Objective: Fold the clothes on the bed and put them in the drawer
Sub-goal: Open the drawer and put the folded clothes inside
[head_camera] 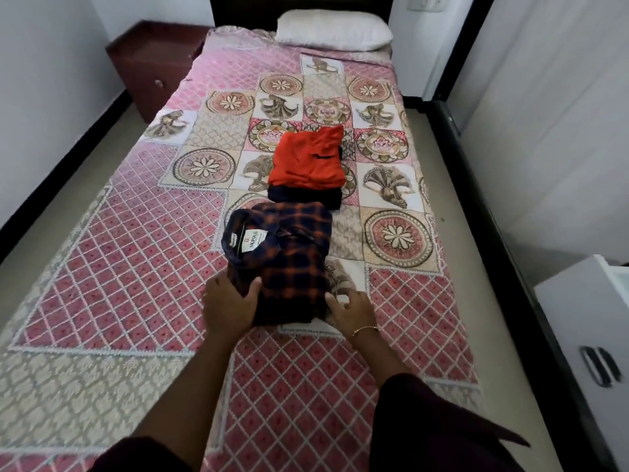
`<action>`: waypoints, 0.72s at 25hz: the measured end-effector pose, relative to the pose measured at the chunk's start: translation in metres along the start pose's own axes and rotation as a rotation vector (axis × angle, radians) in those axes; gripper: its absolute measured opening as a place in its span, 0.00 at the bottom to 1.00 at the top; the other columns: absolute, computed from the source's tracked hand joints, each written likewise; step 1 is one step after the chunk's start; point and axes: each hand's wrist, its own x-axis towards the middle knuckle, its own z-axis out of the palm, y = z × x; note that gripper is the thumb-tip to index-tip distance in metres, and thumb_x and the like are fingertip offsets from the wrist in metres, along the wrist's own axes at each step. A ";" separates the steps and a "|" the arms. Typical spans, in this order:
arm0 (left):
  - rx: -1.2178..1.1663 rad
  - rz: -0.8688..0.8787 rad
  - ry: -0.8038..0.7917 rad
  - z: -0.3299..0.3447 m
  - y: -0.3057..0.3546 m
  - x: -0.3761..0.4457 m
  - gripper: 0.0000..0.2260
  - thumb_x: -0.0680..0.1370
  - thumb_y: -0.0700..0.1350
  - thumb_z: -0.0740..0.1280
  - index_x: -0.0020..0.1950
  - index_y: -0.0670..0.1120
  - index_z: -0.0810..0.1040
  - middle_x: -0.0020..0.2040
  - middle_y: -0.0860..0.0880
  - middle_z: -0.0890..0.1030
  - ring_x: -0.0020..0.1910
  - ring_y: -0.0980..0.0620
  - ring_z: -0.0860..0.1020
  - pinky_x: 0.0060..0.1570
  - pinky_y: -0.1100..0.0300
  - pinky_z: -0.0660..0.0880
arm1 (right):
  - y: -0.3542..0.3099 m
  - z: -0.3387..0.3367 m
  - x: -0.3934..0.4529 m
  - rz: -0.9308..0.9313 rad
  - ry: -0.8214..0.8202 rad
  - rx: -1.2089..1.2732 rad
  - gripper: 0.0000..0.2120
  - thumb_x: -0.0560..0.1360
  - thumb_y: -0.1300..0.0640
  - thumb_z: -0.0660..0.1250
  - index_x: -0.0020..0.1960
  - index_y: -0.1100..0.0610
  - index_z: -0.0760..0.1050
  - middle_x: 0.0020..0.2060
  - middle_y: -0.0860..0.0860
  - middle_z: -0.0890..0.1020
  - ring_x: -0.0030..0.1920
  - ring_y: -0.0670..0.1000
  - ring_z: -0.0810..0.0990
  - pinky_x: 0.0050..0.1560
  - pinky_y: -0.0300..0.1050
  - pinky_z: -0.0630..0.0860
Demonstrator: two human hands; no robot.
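Plaid shirt folded at the near end of the bed

Navy-and-orange plaid shirt [282, 257] lies folded on the patterned bed [136, 253], collar label facing up. The left hand [228, 303] grips the shirt's near left corner, thumb curled on top of the cloth. The right hand [350, 310] sits at the near right corner, fingers loosely bent and touching the edge; whether they hold the fabric I cannot tell. Just beyond lies a folded orange garment [308, 158] stacked on a dark one [306, 198]. A white drawer unit [585, 338] stands to the right.
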 end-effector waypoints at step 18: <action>-1.027 -0.461 -0.581 0.071 -0.034 0.123 0.21 0.68 0.53 0.75 0.57 0.45 0.80 0.52 0.44 0.83 0.49 0.45 0.83 0.48 0.50 0.80 | -0.015 0.059 0.117 0.352 0.015 0.457 0.26 0.69 0.47 0.73 0.62 0.58 0.74 0.58 0.55 0.79 0.56 0.57 0.78 0.58 0.52 0.75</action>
